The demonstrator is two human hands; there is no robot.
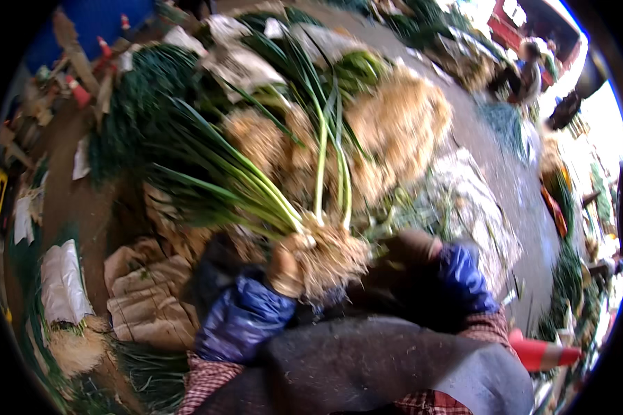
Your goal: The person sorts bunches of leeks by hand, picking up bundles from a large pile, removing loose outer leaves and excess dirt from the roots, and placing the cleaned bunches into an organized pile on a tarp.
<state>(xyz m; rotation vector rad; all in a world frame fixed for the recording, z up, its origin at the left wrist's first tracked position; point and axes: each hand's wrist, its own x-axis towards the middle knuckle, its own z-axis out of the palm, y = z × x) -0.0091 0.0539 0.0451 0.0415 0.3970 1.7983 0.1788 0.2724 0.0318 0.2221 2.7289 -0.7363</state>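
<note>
My left hand (pixel 286 266), in a tan glove with a blue sleeve cover above it, is closed round a bunch of green onions (pixel 273 197) near the root end. Their pale, shaggy roots (pixel 333 261) hang toward me, and the long green leaves fan out up and to the left. A few stalks stand more upright at the bunch's right side. To the right of the roots, apart from them, is my right hand (pixel 414 247), also gloved; motion and shadow blur its fingers. A dark apron (pixel 387 356) covers my lap.
Ahead lie large heaps of straw-coloured roots (pixel 401 131) and dark green onion leaves (pixel 142 90). Loose trimmings cover a pale sheet (pixel 474 200) at right. Folded brown sacking (pixel 152 294) lies at left, an orange cone (pixel 543 354) at lower right. Another person (pixel 529 72) sits at far right.
</note>
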